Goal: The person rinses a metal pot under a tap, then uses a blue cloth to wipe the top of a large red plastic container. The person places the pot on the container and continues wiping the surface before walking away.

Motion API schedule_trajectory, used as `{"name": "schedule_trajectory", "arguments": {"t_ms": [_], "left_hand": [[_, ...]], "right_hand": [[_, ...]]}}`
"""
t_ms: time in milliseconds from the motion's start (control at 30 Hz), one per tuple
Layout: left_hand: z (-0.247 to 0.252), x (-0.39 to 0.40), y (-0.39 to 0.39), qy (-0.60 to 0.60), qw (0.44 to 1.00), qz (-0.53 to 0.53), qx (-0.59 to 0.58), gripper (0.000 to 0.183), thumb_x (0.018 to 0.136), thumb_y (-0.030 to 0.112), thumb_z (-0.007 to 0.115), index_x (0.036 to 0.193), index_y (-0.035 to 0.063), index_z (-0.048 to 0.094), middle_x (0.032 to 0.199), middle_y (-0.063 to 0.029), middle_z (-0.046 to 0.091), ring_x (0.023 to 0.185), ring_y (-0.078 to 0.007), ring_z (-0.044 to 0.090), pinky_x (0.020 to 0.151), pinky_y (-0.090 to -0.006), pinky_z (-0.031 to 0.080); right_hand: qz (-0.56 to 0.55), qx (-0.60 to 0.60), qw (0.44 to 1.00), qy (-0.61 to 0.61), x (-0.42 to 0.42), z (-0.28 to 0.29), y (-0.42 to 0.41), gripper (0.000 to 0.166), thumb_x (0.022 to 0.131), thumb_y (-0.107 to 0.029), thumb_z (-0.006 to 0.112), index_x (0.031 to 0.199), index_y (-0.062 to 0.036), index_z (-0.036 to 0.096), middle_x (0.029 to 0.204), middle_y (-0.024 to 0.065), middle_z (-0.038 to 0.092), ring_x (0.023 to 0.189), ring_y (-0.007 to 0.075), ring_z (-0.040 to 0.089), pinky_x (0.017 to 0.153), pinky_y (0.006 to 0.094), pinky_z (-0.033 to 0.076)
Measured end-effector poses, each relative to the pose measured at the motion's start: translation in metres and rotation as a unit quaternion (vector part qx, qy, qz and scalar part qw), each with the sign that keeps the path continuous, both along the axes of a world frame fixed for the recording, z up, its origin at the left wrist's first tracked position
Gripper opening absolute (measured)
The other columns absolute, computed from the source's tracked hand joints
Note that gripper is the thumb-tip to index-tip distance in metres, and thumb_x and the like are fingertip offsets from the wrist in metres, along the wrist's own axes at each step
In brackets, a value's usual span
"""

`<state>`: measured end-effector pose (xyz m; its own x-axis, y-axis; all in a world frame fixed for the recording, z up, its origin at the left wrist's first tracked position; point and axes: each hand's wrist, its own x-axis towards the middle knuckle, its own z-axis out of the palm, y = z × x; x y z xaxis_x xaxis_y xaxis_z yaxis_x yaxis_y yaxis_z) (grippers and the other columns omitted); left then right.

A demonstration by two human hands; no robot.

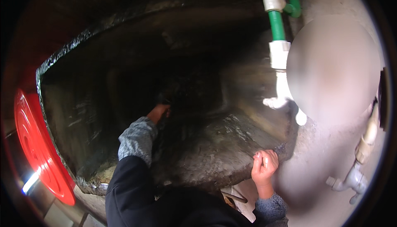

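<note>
A deep, dark concrete or stone basin (214,165) lies before me, its inner walls wet and blotchy. My left hand (160,112) reaches down inside it, the forearm in a rumpled grey sleeve. The fingers there are curled, but the dark interior hides whether they hold something. Wet and closed with the thumb against the fingers, my right hand (265,165) is at the basin's near right rim. Nothing shows in that fist, and whether it touches the rim is unclear.
On the right wall, a green and white plastic pipe (277,25) runs down to a white tap (276,102). Another tap fitting (355,180) sits lower right. A red plastic lid (43,152) leans outside the basin's left edge. Tiles (59,214) show at lower left.
</note>
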<state>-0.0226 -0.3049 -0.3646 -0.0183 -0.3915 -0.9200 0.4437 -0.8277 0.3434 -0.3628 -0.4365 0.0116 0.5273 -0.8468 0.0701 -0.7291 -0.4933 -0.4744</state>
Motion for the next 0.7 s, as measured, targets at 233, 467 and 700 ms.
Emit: {"name": "schedule_trajectory", "arguments": {"t_ms": [233,467,700], "left_hand": [[0.173,0.02,0.004,0.166,0.983,0.042,-0.064,0.011,0.086,0.008,0.055,0.091,0.0016,0.046,0.063,-0.0076,0.047,0.045,-0.015,0.043,0.041,-0.0286,0.037],[0.368,0.02,0.009,0.165,0.969,0.045,-0.176,0.017,0.085,0.003,0.056,0.098,0.0021,0.045,0.069,-0.0069,0.047,0.044,-0.0129,0.043,0.039,-0.0264,0.036],[0.553,-0.003,-0.001,0.081,0.969,0.015,-0.234,0.015,0.08,-0.001,0.053,0.093,0.0033,0.046,0.065,-0.0066,0.047,0.04,-0.0122,0.041,0.035,-0.0246,0.032]], "right_hand": [[-0.015,-0.063,0.998,-0.018,-0.005,-0.004,0.005,0.008,0.078,-0.004,0.059,0.071,-0.0031,0.055,0.062,0.0093,0.053,0.057,0.0277,0.051,0.054,0.0379,0.037],[-0.036,-0.1,0.993,-0.044,-0.004,0.0,0.01,0.011,0.084,-0.008,0.057,0.073,-0.0035,0.056,0.067,0.0115,0.057,0.064,0.0308,0.055,0.059,0.0401,0.043],[-0.288,0.257,0.738,-0.554,-0.021,0.01,-0.024,0.024,0.094,-0.023,0.053,0.079,-0.0046,0.055,0.071,0.0069,0.06,0.065,0.02,0.059,0.063,0.0357,0.049]]}}
